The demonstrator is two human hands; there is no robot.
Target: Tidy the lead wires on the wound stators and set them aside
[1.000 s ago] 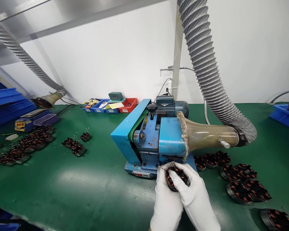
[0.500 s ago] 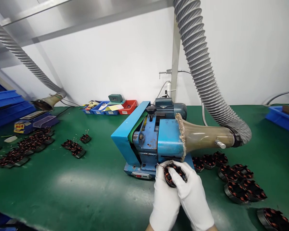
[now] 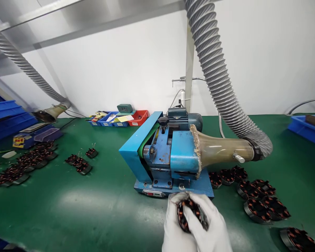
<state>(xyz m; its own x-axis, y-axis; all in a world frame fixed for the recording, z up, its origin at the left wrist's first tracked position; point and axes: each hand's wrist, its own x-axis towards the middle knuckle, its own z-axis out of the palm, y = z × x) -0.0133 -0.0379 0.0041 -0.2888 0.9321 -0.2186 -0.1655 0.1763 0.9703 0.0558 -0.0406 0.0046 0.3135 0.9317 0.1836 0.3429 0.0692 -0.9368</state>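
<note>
Both hands wear white gloves and hold one motor stator [image 3: 182, 218], a round black ring with copper windings, tilted toward me. My left hand [image 3: 173, 232] wraps its left side and underside. My right hand [image 3: 211, 224] grips its right side, with the thumb pressed into the ring's centre. The stator is just in front of a blue belt-driven machine [image 3: 161, 154] and apart from it. Part of the stator's rim is hidden by the fingers.
Several stators [image 3: 262, 197] lie to the right, and more stators [image 3: 28, 161] are grouped at the left. A clear suction funnel [image 3: 223, 150] with a grey hose [image 3: 212, 59] meets the machine's right side. Small bins [image 3: 138, 119] stand behind; a blue tray [image 3: 307, 127] sits far right.
Both hands have drawn the stator down and toward me, away from the machine's front edge. The stator now stands more upright, and the machine's base shows where the hands were.
</note>
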